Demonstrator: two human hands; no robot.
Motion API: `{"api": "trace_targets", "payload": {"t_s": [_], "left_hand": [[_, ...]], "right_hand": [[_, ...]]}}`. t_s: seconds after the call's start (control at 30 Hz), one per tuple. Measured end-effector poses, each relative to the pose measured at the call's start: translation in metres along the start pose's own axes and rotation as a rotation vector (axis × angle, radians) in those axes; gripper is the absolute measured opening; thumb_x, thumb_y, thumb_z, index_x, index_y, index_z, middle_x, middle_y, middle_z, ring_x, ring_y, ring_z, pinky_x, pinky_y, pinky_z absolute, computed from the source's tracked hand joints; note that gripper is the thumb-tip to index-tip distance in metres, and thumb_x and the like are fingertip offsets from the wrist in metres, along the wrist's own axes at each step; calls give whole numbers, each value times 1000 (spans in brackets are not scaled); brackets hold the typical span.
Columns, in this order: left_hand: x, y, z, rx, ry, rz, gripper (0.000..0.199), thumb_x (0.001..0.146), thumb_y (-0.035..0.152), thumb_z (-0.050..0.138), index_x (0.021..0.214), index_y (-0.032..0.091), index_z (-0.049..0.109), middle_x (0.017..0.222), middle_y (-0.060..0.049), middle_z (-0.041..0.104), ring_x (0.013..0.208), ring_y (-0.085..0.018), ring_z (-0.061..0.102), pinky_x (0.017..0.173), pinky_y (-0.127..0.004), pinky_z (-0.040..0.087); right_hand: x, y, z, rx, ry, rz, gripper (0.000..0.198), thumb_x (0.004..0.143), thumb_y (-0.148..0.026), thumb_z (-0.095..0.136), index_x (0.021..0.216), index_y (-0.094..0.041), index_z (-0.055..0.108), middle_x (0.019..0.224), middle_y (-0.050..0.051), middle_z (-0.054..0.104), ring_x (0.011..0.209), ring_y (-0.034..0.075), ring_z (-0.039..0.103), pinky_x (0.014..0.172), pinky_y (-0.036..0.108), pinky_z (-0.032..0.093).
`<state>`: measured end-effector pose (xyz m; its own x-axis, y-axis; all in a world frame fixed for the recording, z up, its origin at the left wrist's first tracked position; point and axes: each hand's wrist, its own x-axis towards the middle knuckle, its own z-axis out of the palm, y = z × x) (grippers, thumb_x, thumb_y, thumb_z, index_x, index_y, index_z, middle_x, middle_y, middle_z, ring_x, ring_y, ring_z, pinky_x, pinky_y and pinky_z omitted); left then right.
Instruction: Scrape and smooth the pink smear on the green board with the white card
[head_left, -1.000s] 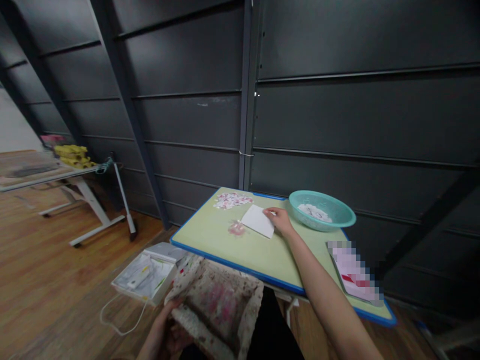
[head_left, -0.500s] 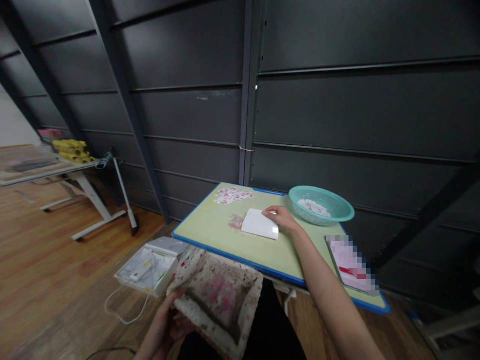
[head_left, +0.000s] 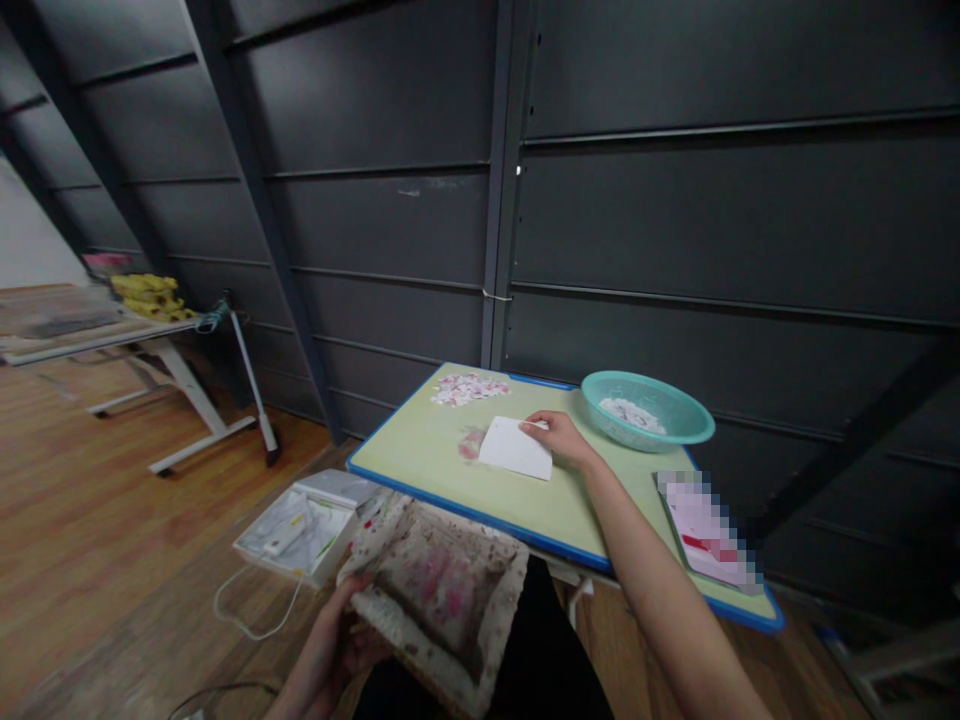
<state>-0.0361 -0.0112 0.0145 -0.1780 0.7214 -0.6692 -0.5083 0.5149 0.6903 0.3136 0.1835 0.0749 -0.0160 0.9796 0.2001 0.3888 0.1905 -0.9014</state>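
Card (head_left: 514,449) in right hand (head_left: 562,438); tabletop (head_left: 525,508) between it and near blue edge (head_left: 480,519).

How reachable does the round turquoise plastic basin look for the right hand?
Likely yes: the right hand is close to the basin, with nothing visible between them. It grips a thin white rectangular sheet, though, so may need to let go first.

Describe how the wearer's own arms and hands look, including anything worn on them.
The left hand and right hand are ungloved. The left forearm and right forearm show no sleeves within the picture. No watch, bracelet or marking can be made out. Below, black clothing covers the legs.
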Motion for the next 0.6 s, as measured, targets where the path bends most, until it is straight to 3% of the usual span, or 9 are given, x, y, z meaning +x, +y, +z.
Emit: {"api": "trace_targets", "payload": {"t_s": [0.6], "left_hand": [[-2,1,3,51,11,-17,15,93,25,61,82,15,58,58,-3,64,46,-19,64,50,-37,61]], "right_hand": [[-3,-8,12,25,-52,-44,44,65,-58,74,80,-17,72,73,5,70,67,19,58,59,28,42]]}}
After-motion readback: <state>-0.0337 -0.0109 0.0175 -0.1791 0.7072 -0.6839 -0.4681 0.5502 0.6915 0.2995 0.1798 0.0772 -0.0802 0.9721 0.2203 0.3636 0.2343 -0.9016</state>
